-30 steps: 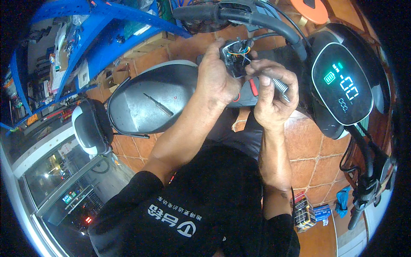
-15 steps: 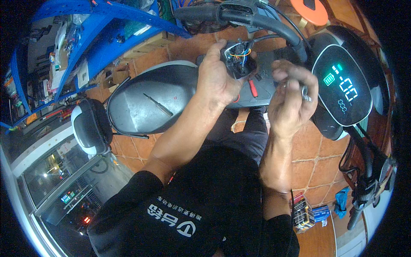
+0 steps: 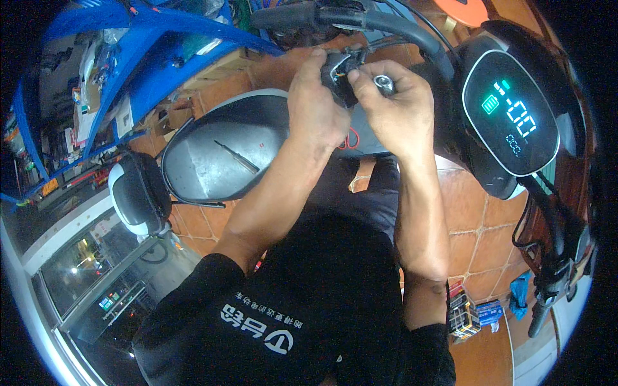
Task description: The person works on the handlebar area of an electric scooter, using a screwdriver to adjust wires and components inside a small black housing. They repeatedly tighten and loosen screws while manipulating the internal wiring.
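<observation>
My left hand [image 3: 315, 103] is wrapped round a black switch housing [image 3: 344, 96] beside the scooter's handlebar [image 3: 405, 31]. The housing is open on one side, and thin coloured wires [image 3: 340, 74] show inside it. My right hand [image 3: 400, 106] is closed against the housing's right side, thumb and forefinger pinched at the wires. A tool with a round silver end [image 3: 384, 83] pokes out between its fingers; the rest of the tool is hidden in the hand. Whatever the fingertips pinch is too small to make out.
A screwdriver [image 3: 237, 156] lies on the black scooter seat [image 3: 199, 154]. Red handle loops [image 3: 351, 137] show below my hands. The lit display [image 3: 512, 112] stands at right. Blue shelving [image 3: 141, 71] is at far left; small boxes [image 3: 465, 315] sit at lower right.
My right hand has moved left and up, from beside the display to the housing. My left hand has turned the housing slightly, and the view has shifted a little.
</observation>
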Motion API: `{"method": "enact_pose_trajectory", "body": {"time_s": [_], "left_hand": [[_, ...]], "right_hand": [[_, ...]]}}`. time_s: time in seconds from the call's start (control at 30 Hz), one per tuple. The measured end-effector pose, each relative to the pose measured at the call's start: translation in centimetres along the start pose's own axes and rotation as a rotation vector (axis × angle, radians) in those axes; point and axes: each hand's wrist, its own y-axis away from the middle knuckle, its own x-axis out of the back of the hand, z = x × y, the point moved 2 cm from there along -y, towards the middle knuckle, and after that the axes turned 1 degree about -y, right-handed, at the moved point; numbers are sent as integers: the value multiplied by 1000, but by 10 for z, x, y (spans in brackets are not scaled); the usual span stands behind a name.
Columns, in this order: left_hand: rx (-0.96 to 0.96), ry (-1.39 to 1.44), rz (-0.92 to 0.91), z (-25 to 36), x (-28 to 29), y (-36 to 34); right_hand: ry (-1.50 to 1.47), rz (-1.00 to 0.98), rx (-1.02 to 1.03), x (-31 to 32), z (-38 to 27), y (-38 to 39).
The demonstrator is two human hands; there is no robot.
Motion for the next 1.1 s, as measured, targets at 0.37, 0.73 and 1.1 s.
{"method": "enact_pose_trajectory", "body": {"time_s": [0.37, 0.73, 1.1], "left_hand": [[54, 75, -89, -4, 2, -4], [177, 225, -208, -2, 6, -8], [250, 268, -242, 2, 8, -16]], "right_hand": [[113, -69, -14, 5, -1, -10], [165, 44, 160, 2, -2, -13], [244, 79, 504, 1, -4, -11]]}}
